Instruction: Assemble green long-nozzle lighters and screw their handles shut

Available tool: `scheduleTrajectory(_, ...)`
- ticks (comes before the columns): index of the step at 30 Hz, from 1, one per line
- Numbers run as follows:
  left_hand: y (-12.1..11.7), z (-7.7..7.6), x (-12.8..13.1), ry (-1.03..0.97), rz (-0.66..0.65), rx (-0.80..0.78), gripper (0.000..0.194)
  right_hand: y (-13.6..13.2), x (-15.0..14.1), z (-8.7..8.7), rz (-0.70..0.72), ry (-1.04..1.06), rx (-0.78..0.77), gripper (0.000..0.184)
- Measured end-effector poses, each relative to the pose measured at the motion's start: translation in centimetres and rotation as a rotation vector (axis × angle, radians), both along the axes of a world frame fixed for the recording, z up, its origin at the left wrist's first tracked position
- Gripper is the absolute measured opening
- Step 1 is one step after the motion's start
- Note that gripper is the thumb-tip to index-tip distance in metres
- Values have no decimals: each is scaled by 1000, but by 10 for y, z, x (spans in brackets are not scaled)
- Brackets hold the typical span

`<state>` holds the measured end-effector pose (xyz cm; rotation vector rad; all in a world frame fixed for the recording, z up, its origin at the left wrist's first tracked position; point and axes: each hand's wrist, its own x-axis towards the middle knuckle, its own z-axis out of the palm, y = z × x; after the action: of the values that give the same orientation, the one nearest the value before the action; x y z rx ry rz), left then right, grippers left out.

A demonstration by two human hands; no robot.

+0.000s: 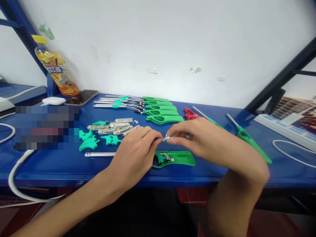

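Note:
My left hand [138, 148] pinches a tiny pale part, mostly hidden by the fingertips, against the valve end of a small clear gas tank [169, 137]. That tank lies sideways between the thumb and fingers of my right hand [190, 133], which cover much of it. Below both hands rests an opened green lighter handle shell [184, 158] with a teal trigger [160, 158] and thin wires inside. A silver lighter tube [100, 154] runs out to the left, its middle hidden behind my left hand.
Several clear tanks [120, 124] and teal triggers [89, 143] lie left of centre. Behind are wired tubes [110, 106] and green handle shells [164, 118]. Finished-looking lighters [251, 141] lie right, near a power strip [286, 130]. A drink bottle [56, 67] and phone [82, 97] stand back left.

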<state>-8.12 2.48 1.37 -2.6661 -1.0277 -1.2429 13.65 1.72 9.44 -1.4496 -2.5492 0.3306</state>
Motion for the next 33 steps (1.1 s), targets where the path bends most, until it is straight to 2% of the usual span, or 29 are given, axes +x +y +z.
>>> scheduleTrajectory(24, 0, -1, 1, 25, -19, -18, 16, 1, -1, -3, 28, -9, 0, 18)
scheduleTrajectory(33, 0, -1, 1, 73, -11, -83, 18, -2, -9, -4, 6, -57, -8, 17)
